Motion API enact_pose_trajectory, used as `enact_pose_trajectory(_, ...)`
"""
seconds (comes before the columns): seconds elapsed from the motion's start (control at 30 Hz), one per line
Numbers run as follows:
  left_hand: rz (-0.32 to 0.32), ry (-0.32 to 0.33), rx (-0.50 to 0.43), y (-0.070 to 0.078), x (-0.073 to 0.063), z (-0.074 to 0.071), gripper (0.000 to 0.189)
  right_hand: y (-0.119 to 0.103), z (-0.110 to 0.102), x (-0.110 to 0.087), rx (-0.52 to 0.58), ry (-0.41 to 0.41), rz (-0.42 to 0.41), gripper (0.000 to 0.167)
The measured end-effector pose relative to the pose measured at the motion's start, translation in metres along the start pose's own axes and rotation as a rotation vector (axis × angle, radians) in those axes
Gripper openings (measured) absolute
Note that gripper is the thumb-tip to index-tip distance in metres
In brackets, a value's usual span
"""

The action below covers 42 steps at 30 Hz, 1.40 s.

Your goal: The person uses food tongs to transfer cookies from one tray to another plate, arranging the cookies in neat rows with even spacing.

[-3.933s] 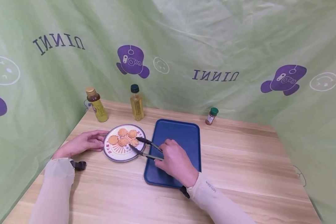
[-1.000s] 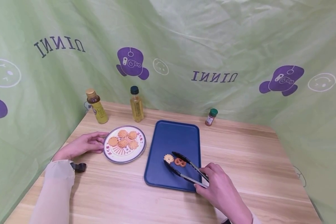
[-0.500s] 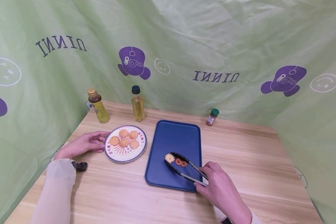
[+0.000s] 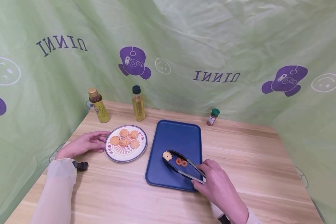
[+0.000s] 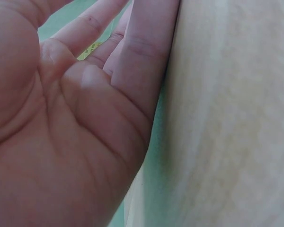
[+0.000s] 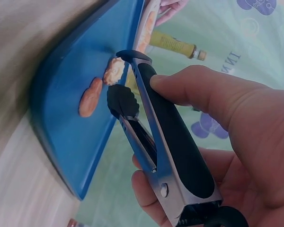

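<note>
My right hand (image 4: pixel 217 183) holds black-and-silver tongs (image 4: pixel 186 174) over the blue tray (image 4: pixel 179 133); in the right wrist view the thumb presses on the black grip (image 6: pixel 175 137). The parted tong tips stand on either side of a pale ring-shaped cookie (image 4: pixel 167 156). Beside it on the tray lies a brown pretzel-shaped cookie (image 4: pixel 181 161). At the left, my left hand (image 4: pixel 85 144) has its loosely bent fingers at the rim of a white, blue-edged plate (image 4: pixel 120 157), its palm facing the plate. Several golden cookies (image 4: pixel 124 142) lie on the plate.
Behind the plate stand a yellow-labelled bottle (image 4: pixel 102 111) and an oil bottle (image 4: pixel 138 109) with a dark cap. A small green-capped spice jar (image 4: pixel 212 117) is beyond the tray's back right corner. A green printed curtain (image 4: pixel 173 93) surrounds the wooden table (image 4: pixel 246 155).
My right hand moved the tongs from over the plate to the tray. In the last half second the tong tips and the ring-shaped cookie shifted slightly left. The left hand stayed at the plate.
</note>
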<state>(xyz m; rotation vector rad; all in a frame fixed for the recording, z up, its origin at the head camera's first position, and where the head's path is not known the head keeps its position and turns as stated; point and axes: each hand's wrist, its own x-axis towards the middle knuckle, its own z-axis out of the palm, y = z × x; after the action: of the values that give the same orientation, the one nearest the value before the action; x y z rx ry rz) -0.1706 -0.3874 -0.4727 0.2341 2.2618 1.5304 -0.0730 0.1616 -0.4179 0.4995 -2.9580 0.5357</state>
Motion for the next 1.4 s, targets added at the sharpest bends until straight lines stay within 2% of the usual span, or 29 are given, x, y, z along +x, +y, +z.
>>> enact_pose_trajectory(0.1,-0.003,0.000,-0.005,-0.001,0.000,0.000,0.076,-0.003,0.001,0.004,0.003,-0.006,0.001,0.042)
enact_pose_trajectory(0.6,0.002,0.011,0.005,0.001,-0.001,0.000,0.075,-0.023,0.003,0.027,0.032,0.057,-0.150,0.037)
enact_pose_trajectory(0.93,-0.017,0.019,-0.021,0.000,0.001,0.001,0.075,-0.055,0.017,0.052,0.085,0.049,-0.266,0.038)
enact_pose_trajectory(1.17,0.005,0.017,-0.001,0.000,-0.001,0.001,0.074,-0.086,0.033,0.068,0.118,0.027,-0.343,0.037)
enact_pose_trajectory(1.4,-0.006,0.024,0.000,-0.001,0.000,0.001,0.075,-0.115,0.051,0.087,0.078,0.030,-0.416,0.031)
